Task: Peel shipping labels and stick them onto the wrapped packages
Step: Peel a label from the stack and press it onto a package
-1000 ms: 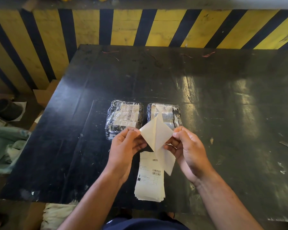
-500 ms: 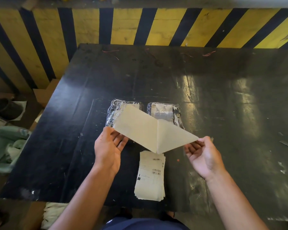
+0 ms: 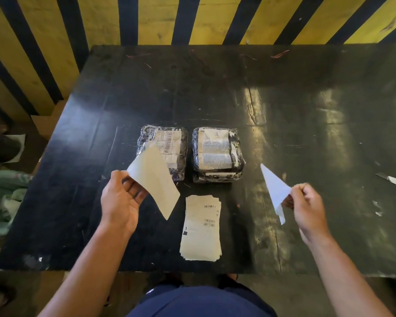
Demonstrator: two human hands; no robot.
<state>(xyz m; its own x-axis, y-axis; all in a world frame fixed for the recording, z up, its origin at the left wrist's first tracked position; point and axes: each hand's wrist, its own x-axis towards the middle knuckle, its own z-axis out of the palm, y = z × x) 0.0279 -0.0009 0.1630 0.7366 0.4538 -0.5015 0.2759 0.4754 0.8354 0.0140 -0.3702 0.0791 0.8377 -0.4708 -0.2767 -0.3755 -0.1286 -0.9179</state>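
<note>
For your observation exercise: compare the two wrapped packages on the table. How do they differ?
The left package shows a barcode label and is partly covered by the sheet that the left hand holds. The right package shows no barcode and is fully in view. Both are dark, plastic-wrapped, side by side.

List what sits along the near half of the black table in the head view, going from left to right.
Left hand → sheet it holds → stack of labels → folded paper → right hand → knife blade at the right edge.
</note>
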